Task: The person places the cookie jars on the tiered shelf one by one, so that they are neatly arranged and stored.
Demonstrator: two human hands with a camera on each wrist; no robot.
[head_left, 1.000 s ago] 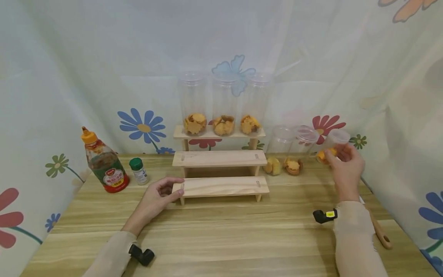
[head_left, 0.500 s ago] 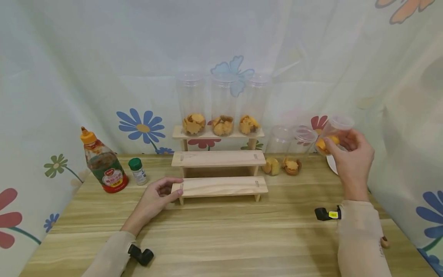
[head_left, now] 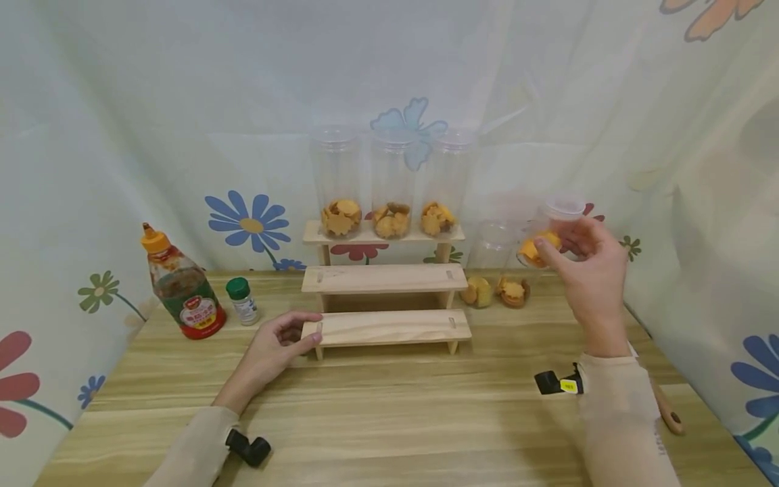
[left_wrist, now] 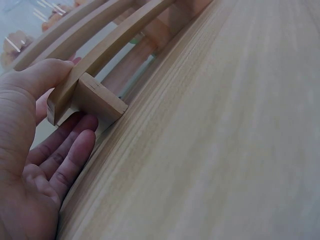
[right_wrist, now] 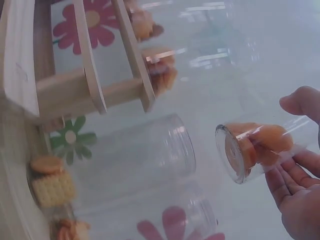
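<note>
My right hand (head_left: 593, 270) holds a clear plastic jar (head_left: 560, 210) with orange biscuits at its bottom, raised above the table. In the right wrist view the jar (right_wrist: 260, 147) is tilted and its round base faces the wooden stand. My left hand (head_left: 274, 345) grips the left end of the stand's lowest step, thumb on top and fingers below beside the leg (left_wrist: 100, 97). This stepped stand (head_left: 389, 328) has three wooden shelves. On its top shelf stand three tall clear jars (head_left: 392, 176) with biscuits; the two lower shelves are bare.
Two more clear jars with biscuits, one with pale biscuits (head_left: 477, 292) and one with brown biscuits (head_left: 514, 291), stand right of the stand. A sauce bottle (head_left: 189, 291) and green-capped shaker (head_left: 243, 301) stand left. A wooden handle (head_left: 669, 411) lies near the right edge.
My right hand has lifted its jar off the table, then carried it left, over the standing jars. The left hand stays at the stand's lowest step.
</note>
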